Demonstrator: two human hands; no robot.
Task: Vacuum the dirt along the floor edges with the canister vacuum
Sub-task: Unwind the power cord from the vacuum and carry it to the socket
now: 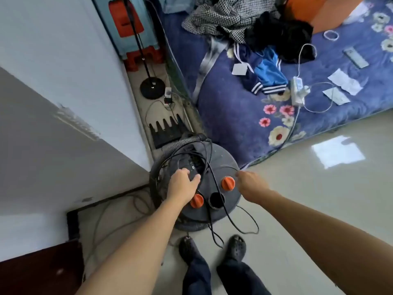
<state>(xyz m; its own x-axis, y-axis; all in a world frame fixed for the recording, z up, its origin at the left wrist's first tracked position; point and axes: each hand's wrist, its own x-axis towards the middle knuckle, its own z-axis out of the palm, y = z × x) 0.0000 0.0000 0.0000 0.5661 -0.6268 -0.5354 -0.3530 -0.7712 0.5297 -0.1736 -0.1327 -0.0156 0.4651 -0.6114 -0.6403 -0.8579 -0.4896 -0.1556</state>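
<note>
- The left hand (183, 184) lay palm down on the top of the canister vacuum (221, 167), its fingers curled over the dark handle area and the black cord (209, 165) coiled there; whether it truly gripped the cord or handle could not be told.
- The right hand (251, 184) hung just beside the vacuum's right rim, fingers drawn loosely together and blurred, so its grasp could not be told either; it looked to hold nothing.
- The vacuum was a round grey drum standing on the pale tiled floor (319, 209), at the foot of the white wall (63, 103) and near the corner of the bed (234, 107).
- Two orange knobs (228, 183) sat on its lid, with a dark round opening (216, 200) between them.
- A ribbed grey hose (180, 143) curved around the drum's far and left sides.
- Loops of the cord trailed off the lid down to the floor in front of the person's dark shoes (237, 248).
- Behind the vacuum, in the narrow gap between wall and bed, stood a black router (168, 133) with upright antennas, a round black stand base (151, 88) and a red stool (125, 20).
- The bed had a blue flowered cover strewn with clothes (244, 22), papers and a white power strip (297, 90).
</note>
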